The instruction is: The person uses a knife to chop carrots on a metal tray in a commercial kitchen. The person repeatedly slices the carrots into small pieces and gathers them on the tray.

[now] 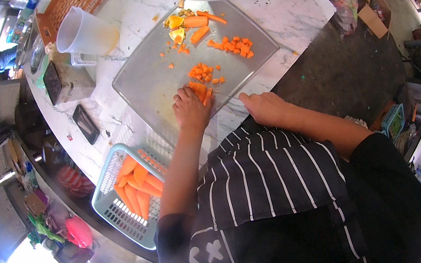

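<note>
My left hand (191, 108) is closed over a bundle of carrot sticks (198, 91), pressing them down on the grey cutting board (146, 76). My right hand (262, 108) grips a knife (227, 95) at the board's near right edge. Its thin blade points left, up against the carrot sticks; the handle is mostly hidden in my fist. Just beyond my left hand lies a small heap of diced carrot (201, 72). A second group of carrot cubes (239, 47) sits farther right. At the far end are thick carrot pieces (196, 21) and yellow-orange scraps (177, 35).
A pale blue plastic basket (104, 184) of whole peeled carrots (135, 188) stands to the left of my left forearm. Farther left are a phone (86, 124), a metal box (71, 78) and a clear plastic jug (86, 33). An orange crate (69, 8) stands at the far left.
</note>
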`<state>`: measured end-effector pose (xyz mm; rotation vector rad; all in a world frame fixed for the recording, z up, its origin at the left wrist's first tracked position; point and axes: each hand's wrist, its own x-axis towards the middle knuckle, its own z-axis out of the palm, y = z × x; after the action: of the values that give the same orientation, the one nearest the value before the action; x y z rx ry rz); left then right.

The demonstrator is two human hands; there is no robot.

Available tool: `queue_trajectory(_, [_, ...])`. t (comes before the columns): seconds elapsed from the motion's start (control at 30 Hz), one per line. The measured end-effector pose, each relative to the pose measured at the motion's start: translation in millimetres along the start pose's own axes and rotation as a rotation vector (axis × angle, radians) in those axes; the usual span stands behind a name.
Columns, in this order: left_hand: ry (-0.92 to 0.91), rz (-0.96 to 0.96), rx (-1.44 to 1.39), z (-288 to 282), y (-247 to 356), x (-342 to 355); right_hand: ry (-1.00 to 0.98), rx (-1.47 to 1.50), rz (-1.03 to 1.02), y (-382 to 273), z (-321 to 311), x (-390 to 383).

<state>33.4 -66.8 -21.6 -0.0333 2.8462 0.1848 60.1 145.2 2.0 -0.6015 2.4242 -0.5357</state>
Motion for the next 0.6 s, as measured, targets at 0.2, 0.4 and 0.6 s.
queue_trajectory(0.2, [0.011, 0.082, 0.024, 13.1, -9.1, 7.6, -0.165, 0.017, 0.011, -3.8, -6.5, 5.3])
queue_trajectory(0.4, [-0.081, 0.134, 0.085, 18.8, -15.0, 12.6, -0.286, 0.018, -0.025, 0.7, -16.1, 18.1])
queue_trajectory(0.6, [-0.026, 0.239, 0.098, 35.5, -23.3, 15.4, -0.27, 0.111, -0.037, 2.3, 3.5, 40.7])
